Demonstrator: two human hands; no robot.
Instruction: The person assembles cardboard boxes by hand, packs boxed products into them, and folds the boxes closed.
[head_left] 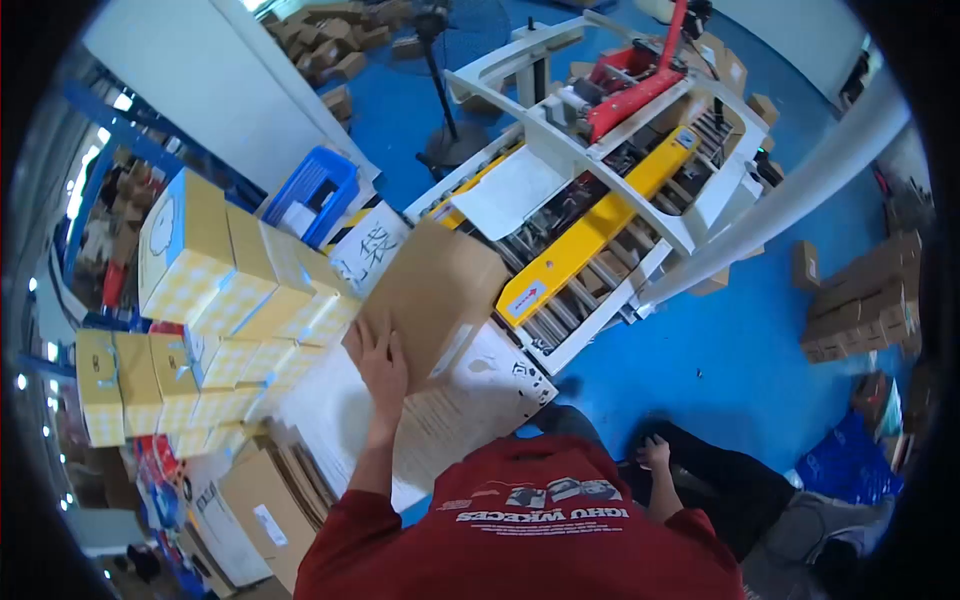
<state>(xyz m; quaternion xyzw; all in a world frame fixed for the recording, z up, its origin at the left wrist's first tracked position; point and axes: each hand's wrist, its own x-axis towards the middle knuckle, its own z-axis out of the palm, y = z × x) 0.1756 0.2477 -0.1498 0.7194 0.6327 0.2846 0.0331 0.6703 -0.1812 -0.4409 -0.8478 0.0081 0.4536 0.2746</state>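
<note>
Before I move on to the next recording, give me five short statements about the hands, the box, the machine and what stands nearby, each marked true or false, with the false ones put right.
1. The left hand rests on the brown cardboard box. True.
2. The right hand is on the same box. False: it is away from the box, at the person's right side.
3. The carton-sealing machine has a yellow side rail. True.
4. The plastic basket is red. False: it is blue.
5. Yellow-and-white checked cartons are stacked on the person's left. True.
</note>
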